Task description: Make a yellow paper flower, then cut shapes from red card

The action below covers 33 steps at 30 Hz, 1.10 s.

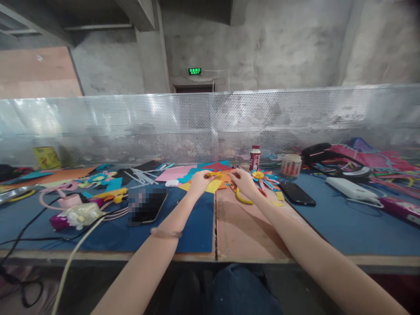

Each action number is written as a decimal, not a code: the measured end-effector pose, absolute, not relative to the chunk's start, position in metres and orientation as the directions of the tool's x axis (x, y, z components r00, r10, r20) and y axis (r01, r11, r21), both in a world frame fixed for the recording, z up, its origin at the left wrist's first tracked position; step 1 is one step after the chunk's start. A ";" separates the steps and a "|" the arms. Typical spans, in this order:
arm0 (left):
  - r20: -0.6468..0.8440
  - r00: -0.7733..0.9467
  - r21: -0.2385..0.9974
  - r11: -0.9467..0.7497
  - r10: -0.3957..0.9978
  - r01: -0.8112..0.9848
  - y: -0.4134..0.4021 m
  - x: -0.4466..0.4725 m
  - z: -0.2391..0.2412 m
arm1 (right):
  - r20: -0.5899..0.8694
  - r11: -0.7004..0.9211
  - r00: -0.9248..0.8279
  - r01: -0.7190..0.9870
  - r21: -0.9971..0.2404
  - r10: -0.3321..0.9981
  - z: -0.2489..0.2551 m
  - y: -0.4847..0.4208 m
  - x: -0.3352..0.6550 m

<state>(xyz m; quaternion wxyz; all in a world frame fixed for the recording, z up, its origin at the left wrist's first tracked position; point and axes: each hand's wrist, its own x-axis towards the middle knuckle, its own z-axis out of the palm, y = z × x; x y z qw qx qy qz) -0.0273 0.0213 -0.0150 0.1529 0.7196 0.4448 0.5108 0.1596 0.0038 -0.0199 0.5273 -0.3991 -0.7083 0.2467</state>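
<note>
Near the tabletop (108,236) far edge, we are pinching light, floppy orange paper (215,175) by its ends: left hand (199,180) and right hand (241,181) both closed on it.

We see two bare forearms with no sleeves, ending in the left hand (199,180) and the right hand (242,180). A thin, pale, see-through bangle (166,233) circles the left wrist, and dark blue trousers (241,288) show at the bottom edge below the table

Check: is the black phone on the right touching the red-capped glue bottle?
Apart. The head view shows the black phone lying flat nearer the person, with bare blue table between it and the glue bottle standing behind.
</note>
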 end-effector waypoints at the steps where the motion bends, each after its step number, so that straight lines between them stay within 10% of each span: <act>1: 0.600 0.077 0.676 -0.557 0.796 0.484 0.021 -0.027 -0.015 | 0.555 0.564 -0.120 0.295 -0.772 0.823 -0.021 0.007 0.159; 17: 0.584 0.104 0.638 -0.534 0.805 0.555 0.019 -0.027 -0.013 | 0.582 0.577 -0.131 -0.077 -0.813 0.802 -0.029 0.022 0.157; 33: 0.578 0.095 0.666 -0.536 0.811 0.519 0.017 -0.026 -0.012 | 0.563 0.561 -0.080 -0.045 -0.826 0.823 -0.029 0.024 0.162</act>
